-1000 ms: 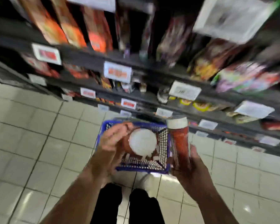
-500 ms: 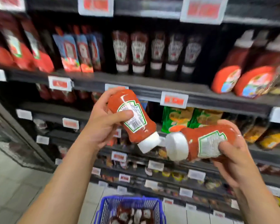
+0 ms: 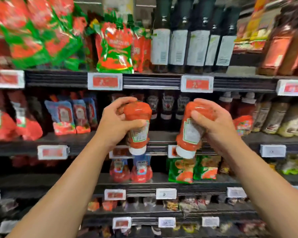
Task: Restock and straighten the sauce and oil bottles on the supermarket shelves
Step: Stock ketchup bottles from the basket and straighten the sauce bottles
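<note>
Two red squeeze ketchup bottles with white caps are raised in front of the middle shelf point(image 3: 162, 138), caps pointing down. My left hand point(image 3: 115, 122) grips the left ketchup bottle point(image 3: 138, 133) round its upper body. My right hand point(image 3: 215, 121) grips the right ketchup bottle point(image 3: 189, 136), which leans slightly, cap toward the lower left. Behind them, deep in the shelf, stands a row of matching upside-down ketchup bottles point(image 3: 168, 107), partly hidden by my hands.
Blue and red sauce pouches point(image 3: 70, 115) fill the middle shelf on the left, brown bottles point(image 3: 272, 115) on the right. Dark glass bottles point(image 3: 187, 43) and red-green pouches point(image 3: 115, 47) stand on the shelf above. Price tags point(image 3: 197, 84) line each shelf edge.
Both hands have lifted the bottles from the basket to middle-shelf height and turned them cap-down. The view has swung up, and the blue basket has dropped out of sight.
</note>
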`<state>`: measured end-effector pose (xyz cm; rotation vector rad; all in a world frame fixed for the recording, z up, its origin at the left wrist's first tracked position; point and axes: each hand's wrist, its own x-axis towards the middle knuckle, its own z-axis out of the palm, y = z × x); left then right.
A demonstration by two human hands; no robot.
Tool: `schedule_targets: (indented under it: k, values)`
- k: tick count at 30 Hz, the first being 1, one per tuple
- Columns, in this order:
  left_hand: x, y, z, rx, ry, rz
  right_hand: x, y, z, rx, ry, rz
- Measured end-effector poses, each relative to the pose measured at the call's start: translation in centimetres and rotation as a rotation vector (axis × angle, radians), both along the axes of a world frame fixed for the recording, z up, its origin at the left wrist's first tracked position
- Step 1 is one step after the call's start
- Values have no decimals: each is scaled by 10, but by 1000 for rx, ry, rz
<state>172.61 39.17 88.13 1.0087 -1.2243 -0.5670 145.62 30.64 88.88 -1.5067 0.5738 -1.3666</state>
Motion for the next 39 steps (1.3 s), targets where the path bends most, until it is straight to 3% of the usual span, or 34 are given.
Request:
schedule_targets:
  k: [9,16,19,21,23,26,29,34,39]
  values:
    - [36,-37,-6,-10,32,-134,33,-54,-12,-60,258,-524]
    - [23,-64,-12,10,-10,-105,29,-97,-16,-72,306,-531]
    - [9,-73,-13,36,-13,-81,22,-99,-19,-70,504,-568]
    - [1,-76,-11,55,-19,-71,14,-87,-16,-125,714,-638]
    - [-6,-80,-10,55,-46,-50,4,-66,-22,-229,791,-654]
    - [-10,-86,-21,42,-86,8,-4,-20,-46,-398,774,-595]
    - [-10,-88,-46,175,-101,33,6,6,-66,-489,700,-510]
    - [-4,-76,-59,357,-157,-17,55,2,-61,-287,595,-290]
    - [-4,-74,-54,384,-280,-61,95,-18,-43,-210,599,-311]
